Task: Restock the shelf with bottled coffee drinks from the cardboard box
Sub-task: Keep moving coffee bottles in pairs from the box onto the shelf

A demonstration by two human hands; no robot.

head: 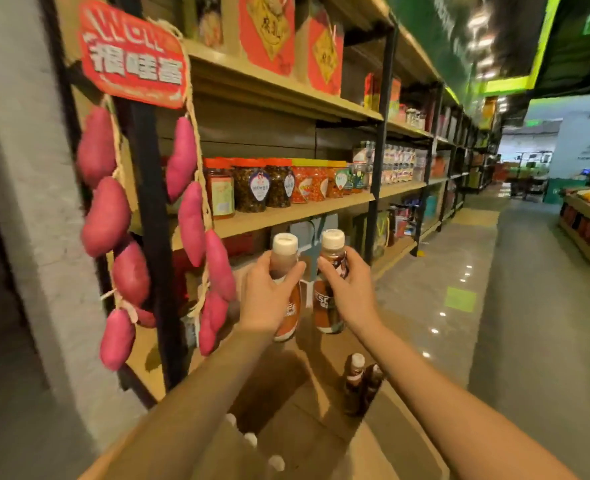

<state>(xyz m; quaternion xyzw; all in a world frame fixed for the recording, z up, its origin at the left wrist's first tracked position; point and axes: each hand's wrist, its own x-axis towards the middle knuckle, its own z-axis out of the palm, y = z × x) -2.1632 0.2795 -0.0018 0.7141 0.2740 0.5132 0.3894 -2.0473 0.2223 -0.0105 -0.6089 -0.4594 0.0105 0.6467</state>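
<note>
My left hand [269, 294] grips a brown bottled coffee drink [288, 317] with a cream cap, held upright. Beside it my right hand [350, 289] grips a second coffee bottle [328, 306] of the same kind. Both bottles hang in the air above the open cardboard box [321, 424], in front of the lower shelf [286, 213]. Two more coffee bottles [359, 382] stand in the box at the right, and several cream caps [252, 439] show at its near left under my left forearm.
The wooden shelf unit with black posts runs along the left. Jars with red and yellow lids [269, 185] fill the middle shelf. Strings of pink fake sweet potatoes [189, 216] and a red sign [132, 57] hang on the near post. The aisle floor [494, 306] stretches right.
</note>
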